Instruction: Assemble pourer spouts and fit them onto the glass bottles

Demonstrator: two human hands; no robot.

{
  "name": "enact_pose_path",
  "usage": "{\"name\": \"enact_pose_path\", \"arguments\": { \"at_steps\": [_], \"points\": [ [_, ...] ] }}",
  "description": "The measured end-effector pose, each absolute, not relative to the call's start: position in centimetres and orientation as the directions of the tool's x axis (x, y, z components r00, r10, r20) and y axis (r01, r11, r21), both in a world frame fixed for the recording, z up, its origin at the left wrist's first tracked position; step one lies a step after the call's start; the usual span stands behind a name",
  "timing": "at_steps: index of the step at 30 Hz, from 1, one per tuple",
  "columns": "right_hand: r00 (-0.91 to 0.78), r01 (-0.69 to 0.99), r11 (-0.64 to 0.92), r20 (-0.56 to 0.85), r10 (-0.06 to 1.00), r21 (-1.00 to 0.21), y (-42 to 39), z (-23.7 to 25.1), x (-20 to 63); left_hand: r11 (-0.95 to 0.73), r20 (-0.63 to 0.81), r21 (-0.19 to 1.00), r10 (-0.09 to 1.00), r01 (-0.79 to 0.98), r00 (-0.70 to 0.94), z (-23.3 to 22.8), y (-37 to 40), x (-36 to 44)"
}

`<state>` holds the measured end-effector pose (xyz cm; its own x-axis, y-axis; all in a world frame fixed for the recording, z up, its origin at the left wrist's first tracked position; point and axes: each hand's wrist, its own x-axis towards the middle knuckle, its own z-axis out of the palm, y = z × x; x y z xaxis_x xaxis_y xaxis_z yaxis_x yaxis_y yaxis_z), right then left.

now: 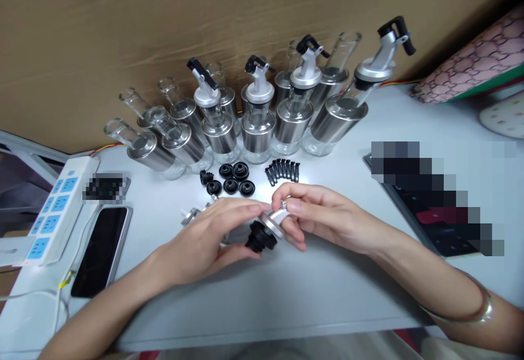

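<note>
Between my two hands, above the front of the white table, lies a silver pourer spout (278, 219) with a ribbed black stopper (259, 236) pointing down and left. My left hand (219, 229) grips it at the stopper and flange, thumb below and fingers above. The fingertips of my right hand (315, 212) pinch the narrow spout end. Some silver parts (190, 215) show partly behind my left hand. Beyond my hands sit several round black stoppers (231, 186) and a row of small black levers (283, 170).
Glass bottles with steel sleeves (257, 130) stand in rows before a cardboard wall (164, 16); several carry silver pourers with black levers. At left are a power strip (61, 207), cables and a phone (101, 251). A partly blurred tablet-like device (426, 212) lies at right.
</note>
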<state>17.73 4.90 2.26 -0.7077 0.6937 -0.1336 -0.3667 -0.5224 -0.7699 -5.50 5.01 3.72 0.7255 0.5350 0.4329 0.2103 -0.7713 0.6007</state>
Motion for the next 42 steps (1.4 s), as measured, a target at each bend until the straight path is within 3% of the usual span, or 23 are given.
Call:
{"name": "enact_pose_path", "arguments": {
  "at_steps": [5,15,25,34,42],
  "points": [
    [-0.729,-0.277,-0.495,-0.156,0.667,-0.823,5.0,2.2,17.7,-0.747,0.264,0.609,0.509,0.268,0.819,4.6,4.7,-5.3],
    [-0.727,-0.210,-0.486,-0.197,0.657,-0.848,4.9,2.0,17.4,-0.725,0.159,0.611,0.507,0.319,0.847,4.8,4.8,-5.4],
    [-0.743,-0.286,-0.562,-0.191,0.641,-0.776,5.0,1.6,17.4,-0.747,0.199,0.606,0.476,0.274,0.856,4.5,4.9,-5.5],
    [-0.747,-0.263,-0.559,-0.201,0.634,-0.786,4.9,1.4,17.3,-0.768,0.134,0.558,0.458,0.316,0.879,4.6,5.0,-5.3],
    [-0.775,-0.230,-0.556,-0.195,0.601,-0.799,4.8,1.6,17.2,-0.827,0.189,0.493,0.404,0.269,0.895,4.8,4.8,-5.3]
  ]
}}
